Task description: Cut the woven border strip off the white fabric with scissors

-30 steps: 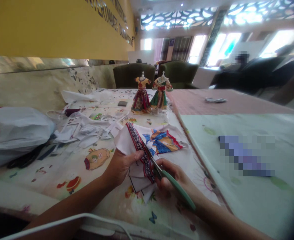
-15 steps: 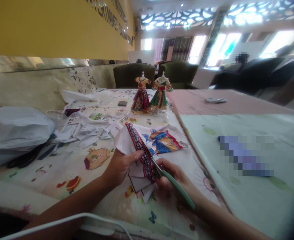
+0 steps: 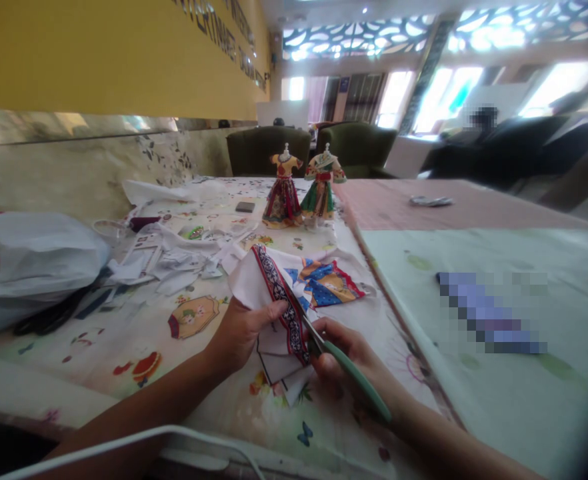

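My left hand (image 3: 247,330) grips a piece of white fabric (image 3: 250,279), its thumb pressed on a patterned border strip (image 3: 275,280) in black, white and red. My right hand (image 3: 347,357) is wrapped round a pair of scissors (image 3: 357,380) with green handles. Their blades lie along the right edge of the border strip and point up and away to the left. Just beyond the blades lies a small blue and yellow garment piece (image 3: 329,283) with red trim. White pieces with black lines (image 3: 274,367) show under the fabric.
Two miniature dresses on stands (image 3: 283,190) stand at the back of the table. White scraps (image 3: 174,267) lie to the left, with a white plastic bag (image 3: 39,257) beyond them. A cut-out piece (image 3: 194,315) lies near my left hand. A white cable (image 3: 174,430) crosses the front.
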Demonstrator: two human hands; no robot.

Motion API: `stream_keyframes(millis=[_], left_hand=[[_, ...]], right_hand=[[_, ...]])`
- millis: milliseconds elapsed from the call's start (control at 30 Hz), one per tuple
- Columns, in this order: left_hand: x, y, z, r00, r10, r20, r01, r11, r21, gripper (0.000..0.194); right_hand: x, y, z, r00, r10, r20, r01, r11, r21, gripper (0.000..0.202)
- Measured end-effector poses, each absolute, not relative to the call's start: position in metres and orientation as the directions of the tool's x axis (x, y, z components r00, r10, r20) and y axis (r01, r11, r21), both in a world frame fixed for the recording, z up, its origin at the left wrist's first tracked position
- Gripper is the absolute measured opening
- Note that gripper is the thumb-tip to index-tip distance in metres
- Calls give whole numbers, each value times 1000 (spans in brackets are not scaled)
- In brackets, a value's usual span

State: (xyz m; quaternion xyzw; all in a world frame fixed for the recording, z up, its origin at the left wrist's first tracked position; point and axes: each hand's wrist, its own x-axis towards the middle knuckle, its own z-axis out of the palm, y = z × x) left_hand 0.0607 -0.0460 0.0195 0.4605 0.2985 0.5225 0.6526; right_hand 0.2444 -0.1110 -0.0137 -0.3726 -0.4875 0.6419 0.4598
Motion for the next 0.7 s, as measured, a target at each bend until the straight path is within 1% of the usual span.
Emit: stream_keyframes(millis=[233,467,700], left_hand=[[61,-47,19,283,956,77,-417,50,908,71],[62,-47,24,268,960,81,-402,35,915,71],[60,-43,15,285,953,104,-399,19,917,72]], right_hand=[[244,-110,-13,-295,955,-34,-204,-97,-974,61],[243,-111,-12,-283,958,-43,-214,-107,-971,60],[245,-109,-12,-288,957,-34,-188,-91,-978,68]])
